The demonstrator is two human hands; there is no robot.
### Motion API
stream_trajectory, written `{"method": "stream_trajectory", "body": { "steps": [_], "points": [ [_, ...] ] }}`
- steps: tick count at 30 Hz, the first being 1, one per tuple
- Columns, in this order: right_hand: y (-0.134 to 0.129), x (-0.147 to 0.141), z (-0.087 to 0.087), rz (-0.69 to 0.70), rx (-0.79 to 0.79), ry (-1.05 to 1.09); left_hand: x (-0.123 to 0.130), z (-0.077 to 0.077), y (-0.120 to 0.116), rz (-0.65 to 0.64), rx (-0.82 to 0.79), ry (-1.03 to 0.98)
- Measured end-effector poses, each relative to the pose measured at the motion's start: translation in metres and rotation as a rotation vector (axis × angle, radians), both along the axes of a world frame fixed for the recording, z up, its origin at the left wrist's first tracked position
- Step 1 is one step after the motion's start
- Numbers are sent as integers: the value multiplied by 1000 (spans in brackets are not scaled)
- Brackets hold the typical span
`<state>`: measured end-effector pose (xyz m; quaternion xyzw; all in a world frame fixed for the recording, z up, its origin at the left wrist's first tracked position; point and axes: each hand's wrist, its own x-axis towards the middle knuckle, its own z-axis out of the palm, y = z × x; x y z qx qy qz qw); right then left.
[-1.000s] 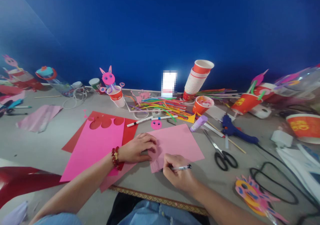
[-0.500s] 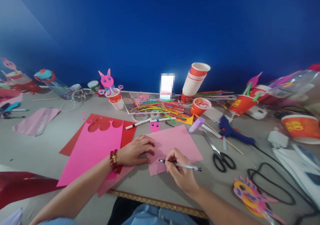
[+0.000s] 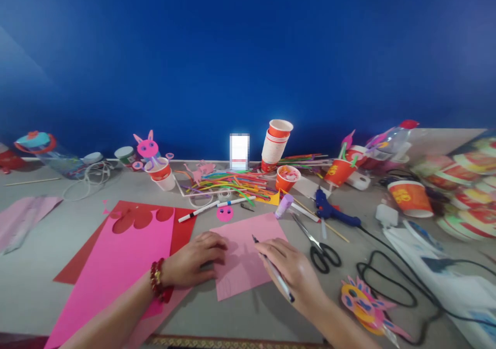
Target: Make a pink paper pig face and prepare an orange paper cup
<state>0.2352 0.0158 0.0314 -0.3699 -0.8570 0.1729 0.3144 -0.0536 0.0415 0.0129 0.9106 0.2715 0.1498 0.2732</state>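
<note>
A sheet of light pink paper [image 3: 248, 256] lies before me, with a faint drawn outline near its lower left corner. My left hand [image 3: 203, 258] rests palm down on its left edge, fingers loosely spread. In my right hand [image 3: 292, 266] is a pen [image 3: 278, 276], its dark tip pointing up and left over the paper; whether it touches cannot be told. Left of the sheet lies bright pink paper [image 3: 127, 256] with round cut-outs along its top, over red paper [image 3: 184, 230]. A small pink disc with eyes [image 3: 225, 213] sits just beyond the sheet.
Scissors [image 3: 321, 251], a blue glue gun [image 3: 333, 209] with its cord, and a purple glue stick [image 3: 284, 205] lie to the right. Colourful pipe cleaners [image 3: 232, 181] spread at the back, beside stacked paper cups [image 3: 275, 145]. A bunny-faced cup [image 3: 160, 173] stands back left.
My right hand has moved the pen from the sheet's lower part up toward its upper right. The left hand stays on the left edge. The view has shifted right and up.
</note>
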Motion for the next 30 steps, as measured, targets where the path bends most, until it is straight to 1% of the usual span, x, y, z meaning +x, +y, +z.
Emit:
{"method": "stream_trajectory", "body": {
  "steps": [2,4,7,9,11,13,15,17,20,23,25,27,29,30],
  "points": [
    [-2,17,-1,-39,29,-38,0,0,0,-13,-13,3],
    [-3,36,-1,-98,23,-79,2,1,0,-6,-26,6],
    [-2,65,0,-166,32,-210,5,2,-1,23,-42,3],
    [2,82,-3,-225,59,-313,6,2,-1,37,-47,-2],
    [8,93,-8,-275,90,-395,7,2,0,42,-50,-4],
    [15,97,-14,-301,127,-437,7,1,1,48,-54,-7],
    [18,93,-15,-306,157,-427,8,0,1,55,-58,-13],
    [16,81,-10,-280,152,-374,9,1,-1,64,-56,-24],
    [8,59,1,-168,54,-253,11,6,-6,103,-54,-83],
    [5,40,7,-137,-24,-62,15,17,-1,159,-52,-151],
    [7,31,5,-178,-80,75,23,24,12,176,14,-110],
    [12,24,0,-228,-135,194,36,27,34,190,186,16],
    [16,20,-6,-252,-165,272,53,24,59,233,371,198],
    [17,18,-8,-257,-163,297,62,21,71,252,394,227]
  ]
}}
